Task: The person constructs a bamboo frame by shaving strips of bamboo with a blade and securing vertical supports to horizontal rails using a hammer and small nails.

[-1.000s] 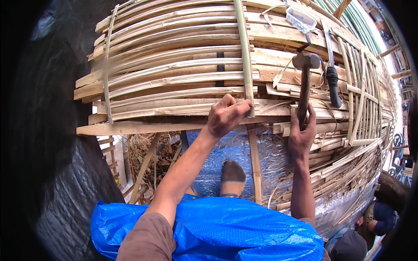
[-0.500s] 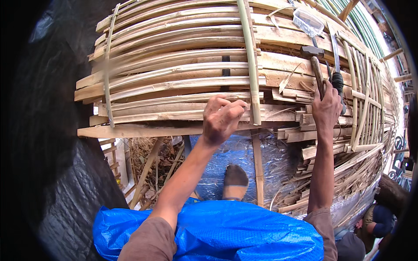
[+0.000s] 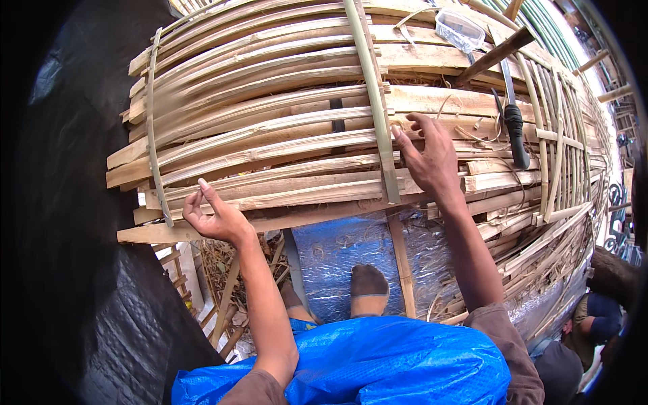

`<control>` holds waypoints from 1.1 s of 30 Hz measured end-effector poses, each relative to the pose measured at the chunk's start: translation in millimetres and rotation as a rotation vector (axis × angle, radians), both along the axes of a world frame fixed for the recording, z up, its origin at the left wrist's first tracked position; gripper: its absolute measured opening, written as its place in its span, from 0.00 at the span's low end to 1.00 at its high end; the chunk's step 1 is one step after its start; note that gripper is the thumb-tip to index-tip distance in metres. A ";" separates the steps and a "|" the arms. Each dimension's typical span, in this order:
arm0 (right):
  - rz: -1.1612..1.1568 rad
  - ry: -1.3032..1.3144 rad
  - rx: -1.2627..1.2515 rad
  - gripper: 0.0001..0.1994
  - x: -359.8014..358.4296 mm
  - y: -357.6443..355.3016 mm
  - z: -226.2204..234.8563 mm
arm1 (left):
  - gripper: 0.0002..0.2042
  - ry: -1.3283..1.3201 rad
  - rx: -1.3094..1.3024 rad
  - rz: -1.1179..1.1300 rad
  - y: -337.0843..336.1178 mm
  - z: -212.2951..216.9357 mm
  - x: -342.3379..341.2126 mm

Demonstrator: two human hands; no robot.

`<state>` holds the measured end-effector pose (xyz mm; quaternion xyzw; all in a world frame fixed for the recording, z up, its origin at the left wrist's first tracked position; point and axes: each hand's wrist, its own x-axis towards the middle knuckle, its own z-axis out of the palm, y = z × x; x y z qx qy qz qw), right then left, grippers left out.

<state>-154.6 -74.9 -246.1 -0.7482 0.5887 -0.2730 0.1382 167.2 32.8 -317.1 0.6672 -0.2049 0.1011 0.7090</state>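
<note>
Pale split-bamboo slats [image 3: 270, 143] lie side by side in a rack, crossed by a long green-tan bamboo strip [image 3: 373, 101] and a thinner strip [image 3: 154, 121] near their left ends. My left hand [image 3: 219, 219] is at the near slats beside the thinner strip, fingers partly curled and apart, with nothing seen in it. My right hand [image 3: 432, 158] is over the slats just right of the thick strip, fingers spread and empty. A hammer's dark wooden handle [image 3: 496, 57] slants up to the right beyond that hand; I cannot make out its head. A black-handled long knife [image 3: 515, 125] lies right of it.
A clear plastic tub [image 3: 460, 30] sits at the far right of the slats. Bamboo lattice [image 3: 557, 128] and stacked split pieces [image 3: 513, 223] are on the right. Black sheeting [image 3: 81, 223] hangs left; a blue sheet [image 3: 378, 361] covers my lap. Another person [image 3: 594, 324] is at lower right.
My right hand has let go of the hammer and moved left to the thick strip. My left hand has moved left along the near slats toward the thinner strip.
</note>
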 end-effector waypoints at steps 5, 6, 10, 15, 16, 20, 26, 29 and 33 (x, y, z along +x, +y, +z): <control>0.012 -0.085 0.107 0.30 22.2 7.2 -6.8 | 0.10 0.143 -0.028 0.033 -2.0 5.4 -3.1; -0.004 -0.076 0.112 0.31 24.8 7.3 -6.6 | 0.10 0.152 -0.055 0.022 -2.2 7.9 -2.2; -0.043 -0.077 0.160 0.33 26.9 -1.1 -6.6 | 0.10 0.189 -0.138 -0.018 -10.0 16.2 -8.0; -0.090 -0.191 0.260 0.33 31.0 0.2 -5.5 | 0.11 0.172 -0.177 -0.003 -10.2 25.0 -9.1; -0.107 -0.218 0.287 0.33 32.0 1.3 -3.2 | 0.11 0.163 -0.199 -0.008 -8.8 25.4 -6.1; -0.167 -0.419 0.357 0.35 38.9 7.7 -1.2 | 0.11 0.189 -0.231 0.052 -7.3 37.6 -5.5; -0.164 -0.555 0.427 0.33 44.1 8.4 3.6 | 0.12 0.222 -0.202 0.015 1.3 36.5 -0.4; -0.136 -0.585 0.414 0.31 43.3 8.5 0.6 | 0.12 0.226 -0.212 0.040 4.0 38.6 4.4; -0.113 -0.597 0.384 0.31 41.1 10.3 -1.8 | 0.12 0.201 -0.195 0.089 5.0 53.5 2.0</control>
